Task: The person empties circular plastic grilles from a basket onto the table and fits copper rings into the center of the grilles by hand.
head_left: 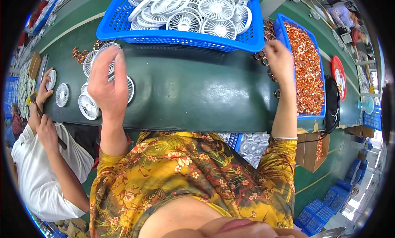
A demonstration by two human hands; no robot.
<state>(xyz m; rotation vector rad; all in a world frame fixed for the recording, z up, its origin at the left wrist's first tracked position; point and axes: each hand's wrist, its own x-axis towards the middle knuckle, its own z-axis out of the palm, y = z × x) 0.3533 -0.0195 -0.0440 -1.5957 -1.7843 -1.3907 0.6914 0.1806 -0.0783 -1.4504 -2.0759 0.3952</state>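
My left hand (109, 84) is raised over the left part of the table, thumb and fingers pointing up and apart, with nothing visible between them. Under and around it lie several white spoked discs (88, 106), some partly hidden by the hand. On the right, my right hand (280, 61) reaches to the gap between two blue containers, by a loose line of copper rings (263, 59). Its fingers are curled and pressed together; whatever they hold, if anything, is hidden.
A blue basket (181, 37) heaped with white spoked discs stands at the far side. To the right is a blue crate (323, 102) full of copper rings, with a red tray (334, 67) beyond. At left, a co-worker (49, 172) holds a yellow-headed tool (31, 99) and a disc.
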